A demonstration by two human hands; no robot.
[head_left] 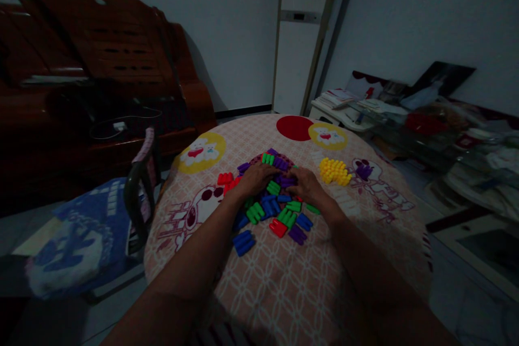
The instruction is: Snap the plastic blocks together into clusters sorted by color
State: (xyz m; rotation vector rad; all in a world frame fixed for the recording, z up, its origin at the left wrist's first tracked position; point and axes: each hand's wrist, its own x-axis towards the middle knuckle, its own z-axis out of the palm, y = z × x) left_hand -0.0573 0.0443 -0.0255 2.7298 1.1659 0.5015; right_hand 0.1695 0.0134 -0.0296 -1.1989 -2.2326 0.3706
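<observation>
A loose pile of plastic building blocks in green, blue, red and purple lies mid-table, with a blue block at its near left edge. Over the pile's left side reaches my left hand, its fingers stretched toward the purple blocks; it looks open, its fingertips partly hidden among them. From the right comes my right hand, finger and thumb bent around a purple block in the pile. A green block sits between the hands. Right of my right hand, a joined cluster of yellow blocks stands apart.
Purple blocks lie farther right on the patterned tablecloth. A chair with a blue cushion is at the left, before a wooden bench. At right stands a cluttered glass-topped side table; a white cabinet-like unit is behind.
</observation>
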